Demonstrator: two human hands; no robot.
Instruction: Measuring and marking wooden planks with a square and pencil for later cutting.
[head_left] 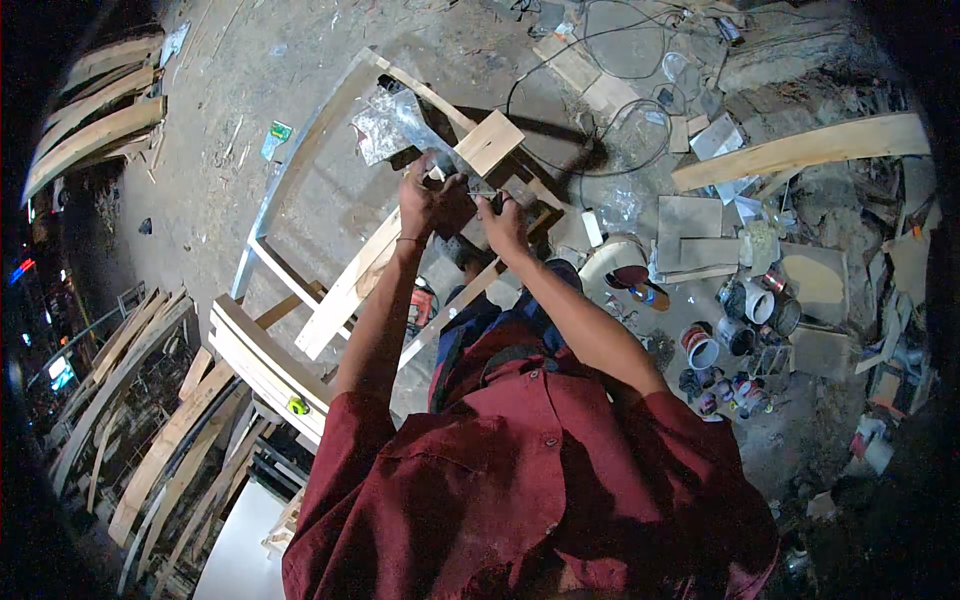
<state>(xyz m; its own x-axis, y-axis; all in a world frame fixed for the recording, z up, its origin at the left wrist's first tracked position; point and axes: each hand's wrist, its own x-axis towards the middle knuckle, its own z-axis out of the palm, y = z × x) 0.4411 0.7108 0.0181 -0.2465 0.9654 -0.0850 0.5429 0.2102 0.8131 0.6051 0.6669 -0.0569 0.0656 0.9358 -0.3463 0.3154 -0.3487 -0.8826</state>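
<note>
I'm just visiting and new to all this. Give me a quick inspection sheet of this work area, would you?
Surface: grey floor littered with scraps.
Job's things: pale wooden frame, broad plank, square-faced wooden block near the hands.
Clutter: open tubs at right; small yellow-green item on pale boards, lower left.
Grippers: none, just bare hands; left hand and right hand close together, fingers bent; anything held is too unclear to name.
Cables: black cable looping over the floor, upper right.
Surroundings: planks piled at left; the picture's rim is dark.
</note>
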